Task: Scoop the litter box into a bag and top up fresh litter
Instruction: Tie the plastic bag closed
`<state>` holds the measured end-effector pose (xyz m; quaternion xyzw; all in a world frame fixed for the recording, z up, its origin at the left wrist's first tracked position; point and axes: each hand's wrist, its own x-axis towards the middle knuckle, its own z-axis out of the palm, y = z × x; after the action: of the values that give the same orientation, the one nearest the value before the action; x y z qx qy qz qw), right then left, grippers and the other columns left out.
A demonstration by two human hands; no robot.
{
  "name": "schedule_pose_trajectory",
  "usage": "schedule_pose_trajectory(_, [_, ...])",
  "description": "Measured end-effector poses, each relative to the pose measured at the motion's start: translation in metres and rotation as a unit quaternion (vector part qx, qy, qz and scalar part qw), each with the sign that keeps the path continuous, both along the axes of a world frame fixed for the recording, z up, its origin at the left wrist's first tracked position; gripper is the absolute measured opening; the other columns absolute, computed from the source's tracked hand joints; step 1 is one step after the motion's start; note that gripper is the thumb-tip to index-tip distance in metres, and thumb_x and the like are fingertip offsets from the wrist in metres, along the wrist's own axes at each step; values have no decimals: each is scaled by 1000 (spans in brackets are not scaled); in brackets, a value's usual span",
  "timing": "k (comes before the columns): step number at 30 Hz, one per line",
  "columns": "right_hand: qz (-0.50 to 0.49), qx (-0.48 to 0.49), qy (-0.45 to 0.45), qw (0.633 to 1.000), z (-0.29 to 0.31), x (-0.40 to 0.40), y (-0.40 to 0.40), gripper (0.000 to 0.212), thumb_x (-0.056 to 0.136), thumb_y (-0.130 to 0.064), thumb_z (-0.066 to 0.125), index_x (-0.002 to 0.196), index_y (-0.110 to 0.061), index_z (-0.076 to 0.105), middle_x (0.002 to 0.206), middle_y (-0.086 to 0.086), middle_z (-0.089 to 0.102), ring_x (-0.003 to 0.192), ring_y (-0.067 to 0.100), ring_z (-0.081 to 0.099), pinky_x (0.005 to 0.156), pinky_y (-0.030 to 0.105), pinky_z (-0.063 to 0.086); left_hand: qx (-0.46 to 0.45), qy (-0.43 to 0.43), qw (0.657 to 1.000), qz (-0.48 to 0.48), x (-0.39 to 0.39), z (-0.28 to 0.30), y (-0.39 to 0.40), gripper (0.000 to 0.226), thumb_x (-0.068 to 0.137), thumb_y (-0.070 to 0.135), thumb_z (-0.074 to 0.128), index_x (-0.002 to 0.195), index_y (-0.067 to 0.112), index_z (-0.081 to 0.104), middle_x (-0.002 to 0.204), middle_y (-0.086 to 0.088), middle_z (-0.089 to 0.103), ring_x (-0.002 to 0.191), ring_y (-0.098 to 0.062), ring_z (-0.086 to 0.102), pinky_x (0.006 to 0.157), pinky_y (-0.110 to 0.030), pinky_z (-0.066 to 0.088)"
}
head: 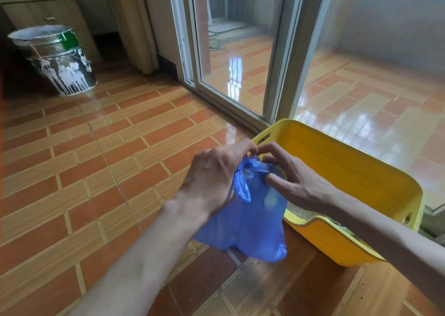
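A blue plastic bag (252, 221) hangs in front of me, just above the tiled floor, its top gathered into a twisted bunch. My left hand (212, 178) grips that bunch from the left. My right hand (291, 173) pinches the bag's top from the right, fingers curled, fingertips meeting those of the left hand. Behind the bag, to the right, sits the yellow litter box (361, 171). A strip of grey litter (303, 209) shows inside it, near its front wall. The rest of the box's inside is hidden by my hands and the bag.
A paint-splashed metal bucket (57, 57) stands at the far left by a wooden cabinet (48, 12). A sliding glass door (240, 50) runs behind the litter box, a beige curtain (134, 24) to its left. Litter crumbs (262, 264) dot the floor under the bag.
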<state>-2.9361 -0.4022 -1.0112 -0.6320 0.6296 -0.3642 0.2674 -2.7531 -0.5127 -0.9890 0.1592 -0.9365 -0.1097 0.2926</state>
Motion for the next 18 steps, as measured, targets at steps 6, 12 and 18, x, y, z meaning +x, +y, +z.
schedule_pose_trajectory(6, [-14, 16, -94, 995, -1, 8, 9, 37, 98, -39, 61, 133, -26, 54, 121, -3, 71, 112, 18, 68, 91, 52, 57, -60, 88, 992, 65, 3, -25, 3, 21, 94, 5, 67, 110, 15, 59, 111, -2, 59, 60, -23, 61, 44, -37, 50])
schedule_pose_trajectory(12, [-49, 102, -276, 955, 6, 22, -9, 47, 103, -56, 31, 118, -33, 69, 115, -19, 73, 112, 0, 66, 100, 24, 52, 13, 135, 989, 62, -1, -31, 3, 8, 96, 13, 63, 99, 13, 55, 95, 3, 52, 60, -15, 52, 47, -18, 38])
schedule_pose_trajectory(18, [-104, 102, -414, 898, 9, 29, -27, 40, 98, -36, 63, 121, -3, 68, 116, 19, 72, 105, 33, 71, 89, 37, 58, 39, 118, 992, -4, 0, -33, 0, 23, 92, 21, 73, 105, 20, 54, 94, 6, 58, 71, -14, 59, 60, -31, 52])
